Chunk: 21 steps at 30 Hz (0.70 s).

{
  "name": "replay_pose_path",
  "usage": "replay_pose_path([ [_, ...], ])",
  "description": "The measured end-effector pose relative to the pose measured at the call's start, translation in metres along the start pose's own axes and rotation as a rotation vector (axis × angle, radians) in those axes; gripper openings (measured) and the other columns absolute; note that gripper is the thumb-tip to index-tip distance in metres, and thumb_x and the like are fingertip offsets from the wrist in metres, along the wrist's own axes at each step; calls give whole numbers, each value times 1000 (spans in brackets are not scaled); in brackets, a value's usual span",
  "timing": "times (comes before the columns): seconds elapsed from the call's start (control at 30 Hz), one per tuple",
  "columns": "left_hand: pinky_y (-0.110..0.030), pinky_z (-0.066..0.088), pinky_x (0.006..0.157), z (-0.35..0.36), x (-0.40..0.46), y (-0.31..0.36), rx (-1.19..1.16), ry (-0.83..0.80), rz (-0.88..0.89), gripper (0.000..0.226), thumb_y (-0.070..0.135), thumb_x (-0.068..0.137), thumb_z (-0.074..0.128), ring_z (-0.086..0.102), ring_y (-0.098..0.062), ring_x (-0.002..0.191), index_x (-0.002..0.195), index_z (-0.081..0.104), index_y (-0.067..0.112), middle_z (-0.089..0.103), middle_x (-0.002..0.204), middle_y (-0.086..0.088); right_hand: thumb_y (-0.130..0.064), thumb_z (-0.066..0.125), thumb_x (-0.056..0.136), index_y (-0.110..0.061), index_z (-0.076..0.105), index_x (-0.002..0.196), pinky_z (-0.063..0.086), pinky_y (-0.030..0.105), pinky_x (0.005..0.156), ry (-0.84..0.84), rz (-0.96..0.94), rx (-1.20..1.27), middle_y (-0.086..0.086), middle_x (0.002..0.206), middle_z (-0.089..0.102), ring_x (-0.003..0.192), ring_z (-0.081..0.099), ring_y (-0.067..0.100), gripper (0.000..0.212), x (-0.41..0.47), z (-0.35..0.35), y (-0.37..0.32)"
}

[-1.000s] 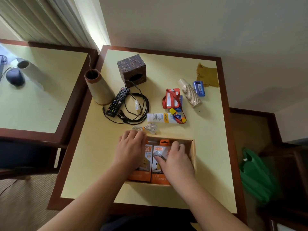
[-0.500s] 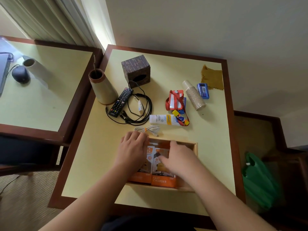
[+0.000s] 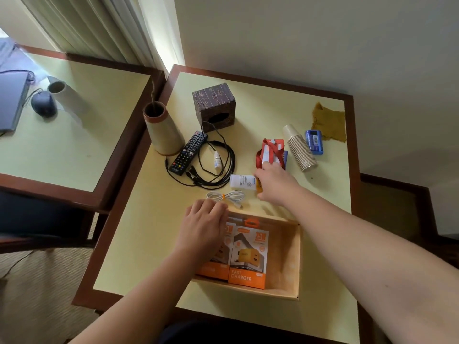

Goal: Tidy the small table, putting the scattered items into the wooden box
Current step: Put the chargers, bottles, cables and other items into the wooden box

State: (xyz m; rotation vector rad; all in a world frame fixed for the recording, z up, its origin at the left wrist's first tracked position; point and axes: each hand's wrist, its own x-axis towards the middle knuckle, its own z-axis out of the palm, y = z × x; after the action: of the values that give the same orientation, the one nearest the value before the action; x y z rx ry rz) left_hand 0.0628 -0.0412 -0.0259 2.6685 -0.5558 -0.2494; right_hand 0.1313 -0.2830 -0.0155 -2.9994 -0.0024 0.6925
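A shallow wooden box (image 3: 294,256) sits near the table's front edge. Two orange charger boxes lie in it: the right one (image 3: 248,256) in full view, the left one (image 3: 213,270) mostly under my left hand (image 3: 202,227). That hand rests flat on it at the box's far left corner. My right hand (image 3: 275,184) is stretched beyond the box, palm down. It covers the yellow end of a white tube (image 3: 242,182), and its fingertips touch a red lanyard with a card (image 3: 270,150). Whether it grips anything is hidden. A coiled white cable (image 3: 227,196) lies just beyond the box.
Further back lie a black cable (image 3: 223,167), a remote (image 3: 188,152), a small dropper bottle (image 3: 217,161), stacked paper cups (image 3: 300,147), a blue packet (image 3: 314,141) and a yellow cloth (image 3: 329,122). A cone vase (image 3: 162,130) and dark cube (image 3: 213,103) stand at the back left.
My right hand has left the box and reached forward to the white tube and lanyard. The right charger box now lies uncovered. My left hand has stayed put.
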Motion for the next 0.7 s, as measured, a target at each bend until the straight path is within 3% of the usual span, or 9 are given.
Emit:
replay_pose_path([
  [0.17,-38,41,96,-1,-1,0,2,11,0,27,42,110,36,48,-20,117,115,58,27,62,118,7,-26,73,90,-20,58,127,48,43,91,84,35,-57,4,126,50,119,46,28,40,6,9,0],
  [0.33,-38,41,99,-2,-1,1,-9,-8,6,28,43,110,34,46,-19,118,115,57,29,60,119,7,-41,75,84,-28,61,118,45,40,92,139,-6,13,-4,118,60,112,47,23,39,-2,13,7],
  [0.5,-40,41,98,-1,0,1,-26,-6,2,31,44,109,34,47,-20,119,117,58,27,62,119,6,-45,77,78,-31,65,122,46,41,91,333,-63,252,-10,111,61,100,40,14,48,-27,6,15],
  [0.57,-40,42,97,-1,0,0,-28,-5,7,35,46,108,31,48,-20,118,117,59,27,62,118,6,-47,80,75,-31,66,119,49,41,89,407,-54,362,-12,106,59,98,46,13,49,-42,-5,16],
  [0.7,-40,41,100,-1,-1,0,-22,-18,8,41,49,107,27,48,-21,120,118,59,27,62,120,5,-38,88,76,-35,63,117,57,21,80,374,-62,706,-17,106,55,98,58,0,48,-82,-35,16],
])
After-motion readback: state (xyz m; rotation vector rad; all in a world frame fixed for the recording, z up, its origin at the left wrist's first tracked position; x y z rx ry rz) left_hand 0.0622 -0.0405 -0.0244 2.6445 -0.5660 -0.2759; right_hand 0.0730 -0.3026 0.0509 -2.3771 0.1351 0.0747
